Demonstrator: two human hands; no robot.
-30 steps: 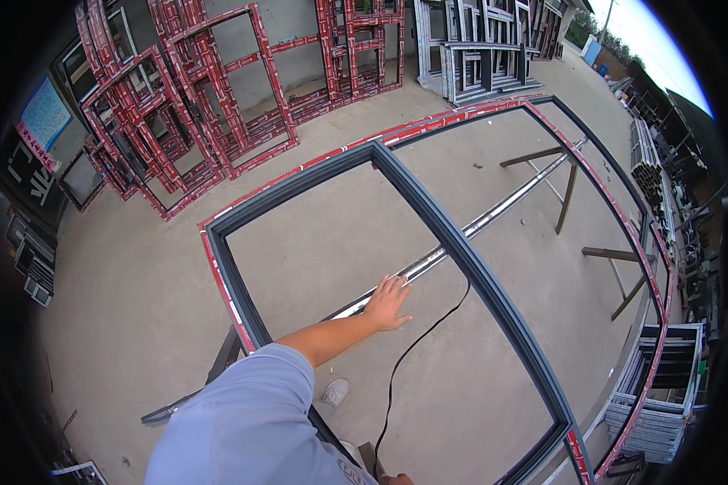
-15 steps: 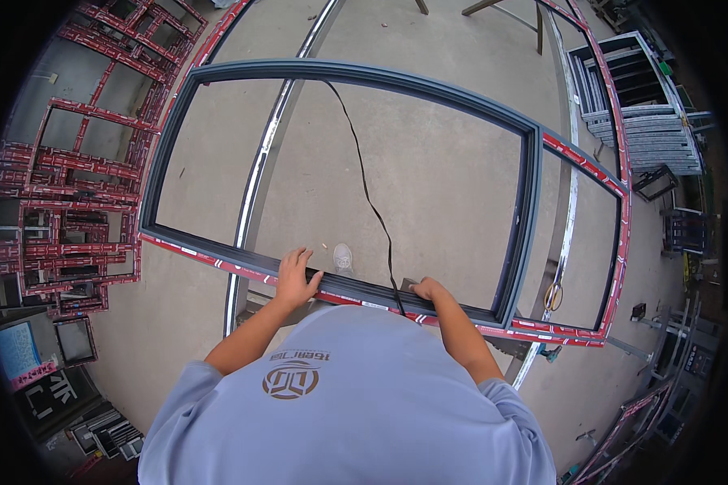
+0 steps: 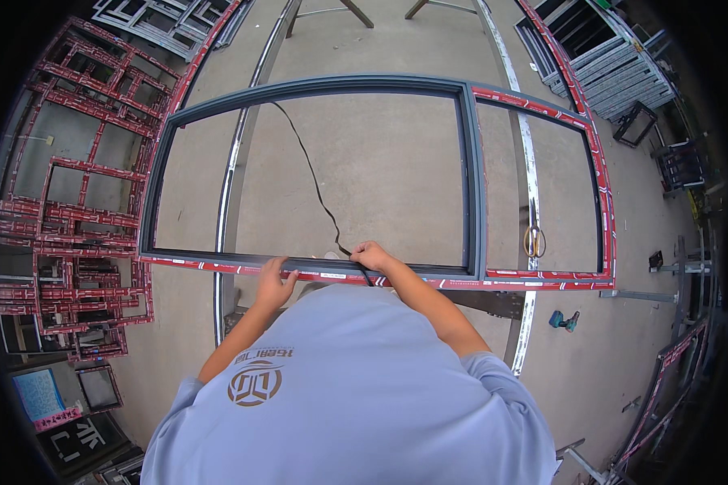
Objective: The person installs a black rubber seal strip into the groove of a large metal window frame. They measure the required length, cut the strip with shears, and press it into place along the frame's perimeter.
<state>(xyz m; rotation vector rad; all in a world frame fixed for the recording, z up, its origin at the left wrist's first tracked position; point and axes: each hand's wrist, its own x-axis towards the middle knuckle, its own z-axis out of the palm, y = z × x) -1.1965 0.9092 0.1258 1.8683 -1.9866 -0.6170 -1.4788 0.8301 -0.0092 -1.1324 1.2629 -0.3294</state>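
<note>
A large window frame [image 3: 474,186] lies flat in front of me, dark grey around its wide left opening and mostly covered in red film around the narrower right one. My left hand [image 3: 274,283] rests on the near rail, thumb apart from the fingers. Farther right along this rail, my right hand [image 3: 370,255] pinches a thin black rubber strip [image 3: 319,194]. From the far rail the strip runs loosely across the left opening to the right hand, and its tail hangs over the near edge. The fingertips of the right hand are partly hidden.
Two metal support rails [image 3: 233,178] run beneath the frame. Yellow-handled scissors [image 3: 535,241] lie on the right rail. On the floor at right is a teal cordless drill [image 3: 564,321]. Red-filmed frames [image 3: 89,218] crowd the left; grey frames [image 3: 615,69] are stacked far right.
My right hand has moved left along the near rail and now pinches the strip. The left hand stays on the rail. My view has shifted right, showing the drill fully.
</note>
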